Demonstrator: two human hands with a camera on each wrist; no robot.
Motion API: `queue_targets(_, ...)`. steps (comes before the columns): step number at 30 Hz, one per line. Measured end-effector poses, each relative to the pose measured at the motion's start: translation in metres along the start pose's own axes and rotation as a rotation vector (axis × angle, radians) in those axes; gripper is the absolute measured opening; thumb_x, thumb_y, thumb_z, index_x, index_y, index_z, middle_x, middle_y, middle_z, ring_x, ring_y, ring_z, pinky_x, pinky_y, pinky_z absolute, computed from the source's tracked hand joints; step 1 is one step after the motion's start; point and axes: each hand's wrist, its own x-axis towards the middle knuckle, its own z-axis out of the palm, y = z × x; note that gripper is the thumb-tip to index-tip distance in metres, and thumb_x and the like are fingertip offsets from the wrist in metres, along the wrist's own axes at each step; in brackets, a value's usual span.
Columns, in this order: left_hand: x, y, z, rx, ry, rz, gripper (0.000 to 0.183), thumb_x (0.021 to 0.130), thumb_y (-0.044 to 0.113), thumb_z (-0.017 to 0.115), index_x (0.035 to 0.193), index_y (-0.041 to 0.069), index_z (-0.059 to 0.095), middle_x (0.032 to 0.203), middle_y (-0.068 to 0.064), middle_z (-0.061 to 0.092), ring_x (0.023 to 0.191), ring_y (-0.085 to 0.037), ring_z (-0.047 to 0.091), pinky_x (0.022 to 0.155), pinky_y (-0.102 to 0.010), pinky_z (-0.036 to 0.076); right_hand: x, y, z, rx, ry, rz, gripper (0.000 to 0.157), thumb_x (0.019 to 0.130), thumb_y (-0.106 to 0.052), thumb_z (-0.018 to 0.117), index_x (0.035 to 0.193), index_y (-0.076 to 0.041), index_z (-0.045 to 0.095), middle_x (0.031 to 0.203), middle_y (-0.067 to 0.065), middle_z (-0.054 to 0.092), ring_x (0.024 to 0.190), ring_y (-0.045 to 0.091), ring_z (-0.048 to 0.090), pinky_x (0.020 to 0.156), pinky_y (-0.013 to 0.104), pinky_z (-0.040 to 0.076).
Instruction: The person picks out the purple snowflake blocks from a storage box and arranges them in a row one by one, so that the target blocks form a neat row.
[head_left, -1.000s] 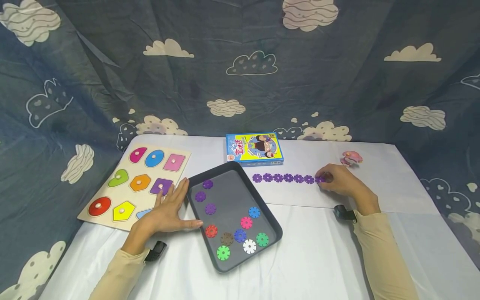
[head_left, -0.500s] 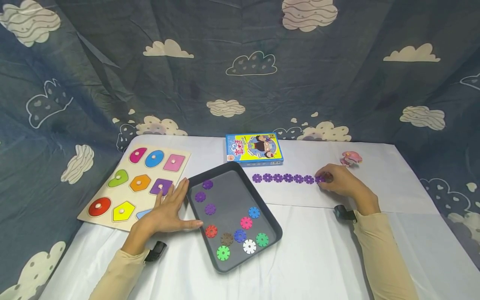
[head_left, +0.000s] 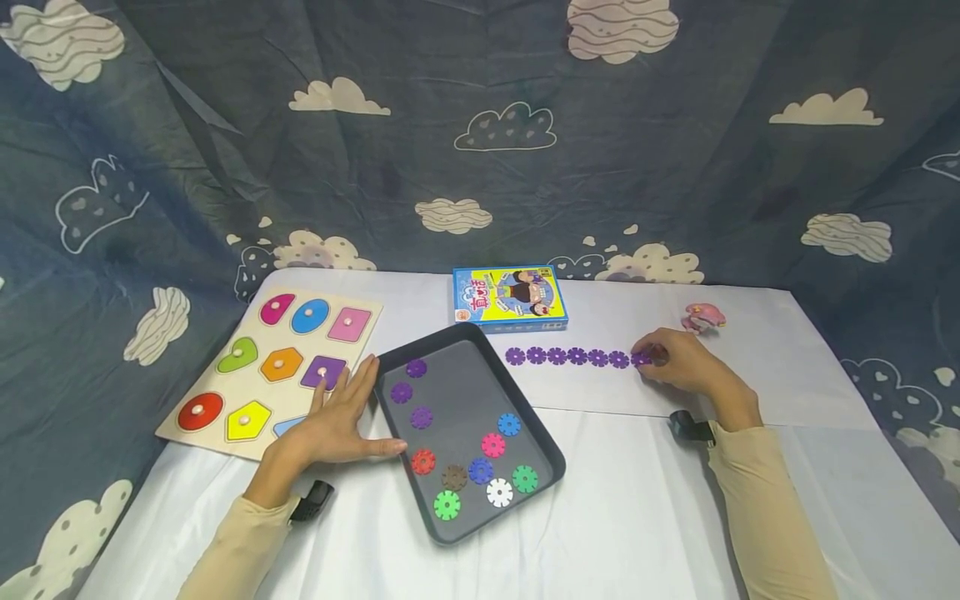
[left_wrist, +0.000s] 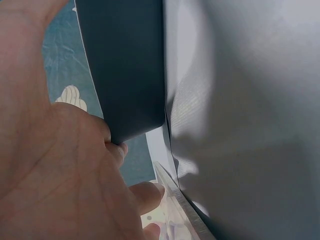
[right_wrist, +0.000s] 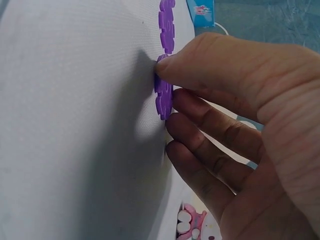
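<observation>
My right hand (head_left: 684,364) pinches a purple notched plastic disc (right_wrist: 164,90) between thumb and fingers, at the right end of a straight row of matching purple discs (head_left: 577,357). In the right wrist view the disc lies low over the white cloth, its edge meeting its neighbour in the row. My left hand (head_left: 330,432) has its fingers spread along the left edge of the dark grey tray (head_left: 457,375), thumb at the rim. Inside the tray are three purple discs (head_left: 401,392) on the left, plus several others, including a white disc (head_left: 499,492) and a red disc (head_left: 423,462).
Left of the tray lies a wooden shape-puzzle board (head_left: 281,333) with knobbed pieces, partly covered by my left fingers. A blue and yellow card box (head_left: 510,298) sits behind the row. Beyond my right hand is a small pink toy (head_left: 703,317). A patterned curtain (head_left: 502,183) hangs behind.
</observation>
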Motion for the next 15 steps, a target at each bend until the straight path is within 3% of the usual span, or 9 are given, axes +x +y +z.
queue_targets(15,0.0005,-0.0006,0.0012,0.001,0.002,0.000,0.134,0.072,0.072,0.075,0.161,0.008,-0.002,0.170,-0.014,-0.005,0.152,-0.051,-0.003,0.116,-0.073,-0.008,0.0008,0.0033,0.0011,0.007,-0.001,-0.004,0.035,0.086,-0.013,0.075,0.120,-0.003,0.069,0.111,0.017,0.068,0.100,0.031,0.061,0.095,0.056,0.052)
